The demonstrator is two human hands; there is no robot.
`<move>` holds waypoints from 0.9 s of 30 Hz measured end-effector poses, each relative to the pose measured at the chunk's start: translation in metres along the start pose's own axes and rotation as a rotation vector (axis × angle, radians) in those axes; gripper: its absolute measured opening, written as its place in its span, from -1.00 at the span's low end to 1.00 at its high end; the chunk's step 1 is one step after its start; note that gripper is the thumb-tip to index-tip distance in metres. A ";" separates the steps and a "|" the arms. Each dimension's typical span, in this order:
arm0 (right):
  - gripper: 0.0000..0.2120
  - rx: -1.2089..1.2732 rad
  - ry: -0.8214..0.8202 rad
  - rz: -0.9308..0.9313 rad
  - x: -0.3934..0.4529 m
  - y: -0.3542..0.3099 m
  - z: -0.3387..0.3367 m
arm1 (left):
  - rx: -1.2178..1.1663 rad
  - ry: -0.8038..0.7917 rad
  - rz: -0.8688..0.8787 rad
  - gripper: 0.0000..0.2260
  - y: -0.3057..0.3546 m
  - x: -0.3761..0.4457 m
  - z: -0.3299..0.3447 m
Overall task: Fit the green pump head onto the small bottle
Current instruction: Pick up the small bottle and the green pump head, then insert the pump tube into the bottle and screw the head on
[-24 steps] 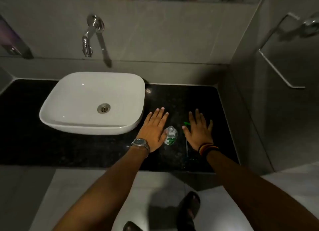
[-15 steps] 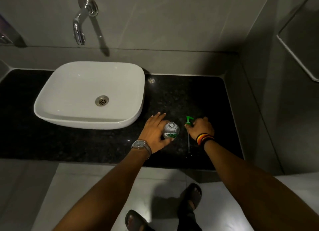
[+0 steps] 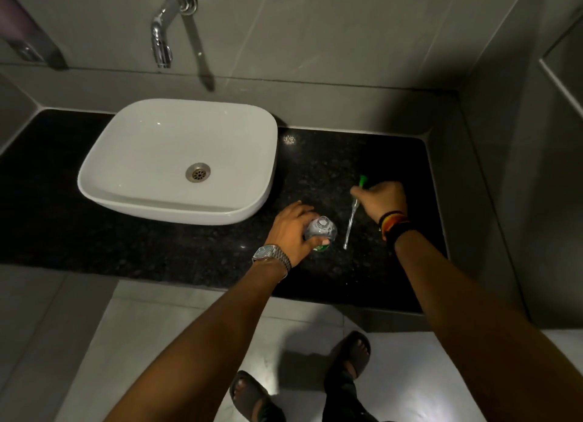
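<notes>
A small clear bottle [image 3: 321, 230] with a green label and an open neck stands upright on the black counter [image 3: 157, 245]. My left hand [image 3: 291, 230], with a watch on the wrist, is wrapped around its left side. To the right, my right hand [image 3: 383, 200] grips the green pump head [image 3: 362, 181]; only its green tip pokes out past my fingers. Its clear dip tube [image 3: 350, 224] slants down and left, ending just right of the bottle and apart from it.
A white basin [image 3: 179, 159] sits on the counter to the left, under a chrome wall tap [image 3: 167, 27]. Grey tiled walls close the counter at the back and right. My sandalled feet [image 3: 347, 361] stand on the pale floor below the counter's front edge.
Both hands went from flat on the counter to closed grips. My left hand took the bottle, my right hand took the pump head and lifted it, so the tube now hangs slanted.
</notes>
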State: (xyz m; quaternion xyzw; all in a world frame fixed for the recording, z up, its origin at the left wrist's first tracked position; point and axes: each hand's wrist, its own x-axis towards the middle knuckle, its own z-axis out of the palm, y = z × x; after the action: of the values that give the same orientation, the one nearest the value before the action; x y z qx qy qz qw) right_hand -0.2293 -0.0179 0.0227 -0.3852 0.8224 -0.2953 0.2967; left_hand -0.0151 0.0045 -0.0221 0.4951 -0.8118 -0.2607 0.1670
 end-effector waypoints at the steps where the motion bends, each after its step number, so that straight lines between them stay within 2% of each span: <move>1: -0.72 0.116 0.067 -0.071 -0.007 -0.006 -0.008 | 0.000 -0.007 -0.012 -0.46 0.002 -0.001 -0.001; 3: -0.70 0.244 0.174 -0.220 -0.024 -0.019 -0.025 | -0.008 -0.014 -0.031 -0.45 0.006 -0.003 -0.003; 5: -0.74 0.290 0.226 -0.285 -0.039 -0.031 -0.036 | -0.018 -0.017 -0.045 -0.45 0.009 -0.006 -0.005; 14: -0.85 0.467 0.239 -0.412 -0.078 -0.032 -0.017 | -0.019 0.003 -0.052 -0.49 0.011 -0.007 -0.006; 21: -0.81 0.355 0.143 -0.452 -0.083 -0.011 0.001 | -0.011 0.009 -0.042 -0.51 0.011 -0.008 -0.005; 25: -0.77 0.154 0.017 -0.450 -0.089 0.010 0.019 | -0.016 0.038 -0.024 -0.52 0.010 -0.008 -0.005; 27: -0.73 0.072 0.015 -0.432 -0.090 0.015 0.024 | -0.020 0.042 -0.023 -0.53 0.011 -0.008 -0.005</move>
State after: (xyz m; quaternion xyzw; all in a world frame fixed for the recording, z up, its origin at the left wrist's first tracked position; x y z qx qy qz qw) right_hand -0.1715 0.0563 0.0195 -0.5393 0.7119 -0.3841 0.2342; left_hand -0.0166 0.0138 -0.0117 0.5079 -0.7997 -0.2604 0.1860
